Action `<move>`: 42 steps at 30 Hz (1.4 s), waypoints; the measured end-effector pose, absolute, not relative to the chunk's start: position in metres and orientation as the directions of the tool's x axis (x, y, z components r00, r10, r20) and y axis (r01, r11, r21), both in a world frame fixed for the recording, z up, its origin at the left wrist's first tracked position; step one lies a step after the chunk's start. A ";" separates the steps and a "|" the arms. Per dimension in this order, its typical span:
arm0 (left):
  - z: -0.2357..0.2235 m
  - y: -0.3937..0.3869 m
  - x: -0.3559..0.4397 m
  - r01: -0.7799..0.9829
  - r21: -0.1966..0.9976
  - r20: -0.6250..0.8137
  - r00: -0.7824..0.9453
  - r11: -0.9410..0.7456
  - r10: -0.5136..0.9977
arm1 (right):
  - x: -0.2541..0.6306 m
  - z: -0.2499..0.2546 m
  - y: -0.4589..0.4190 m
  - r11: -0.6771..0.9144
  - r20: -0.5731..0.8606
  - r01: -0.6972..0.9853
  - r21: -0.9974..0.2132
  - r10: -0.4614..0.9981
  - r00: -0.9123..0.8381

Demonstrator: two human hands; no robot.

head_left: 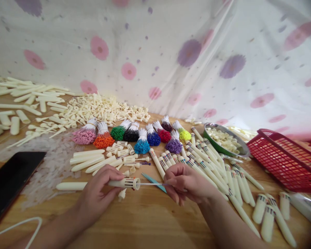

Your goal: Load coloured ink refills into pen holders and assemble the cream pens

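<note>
My left hand is closed around a cream slotted pen barrel, its round open end facing right. Small coloured bits show in the slots. A thin white pen refill runs from that open end to my right hand, whose fingers pinch it. How far it reaches inside the barrel is hidden. Behind it on the table lies a light-blue pointed blade-like piece. Just left of my left hand is a smooth cream pen tube. A small cream plastic piece sits below the barrel.
Bundled refills with coloured tips, such as orange and purple, stand behind my hands. Many multicolour pens lie right, near a metal bowl and red basket. At left are a phone and loose cream parts.
</note>
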State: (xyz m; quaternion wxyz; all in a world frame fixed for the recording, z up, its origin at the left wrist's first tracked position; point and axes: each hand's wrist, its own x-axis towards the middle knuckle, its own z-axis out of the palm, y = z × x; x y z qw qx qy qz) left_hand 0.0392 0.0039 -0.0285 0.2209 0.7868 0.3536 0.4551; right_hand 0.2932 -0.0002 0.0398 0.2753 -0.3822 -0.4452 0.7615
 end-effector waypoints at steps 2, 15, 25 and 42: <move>-0.029 0.004 0.039 0.349 0.667 0.560 0.349 -0.659 0.751 | 0.295 0.040 0.000 -0.452 -0.337 -0.079 -0.888 0.759 -0.558; -0.032 0.003 0.039 0.333 0.717 0.513 0.342 -0.612 0.787 | 0.295 0.037 0.001 -0.444 -0.345 -0.038 -0.895 0.745 -0.570; -0.030 0.001 0.041 0.258 0.717 0.533 0.397 -0.648 0.747 | 0.294 0.041 -0.003 -0.441 -0.347 -0.024 -0.897 0.736 -0.581; -0.035 -0.002 0.044 0.209 0.772 0.501 0.382 -0.600 0.777 | 0.290 0.052 -0.011 -0.317 -0.317 0.112 -0.942 0.728 -0.607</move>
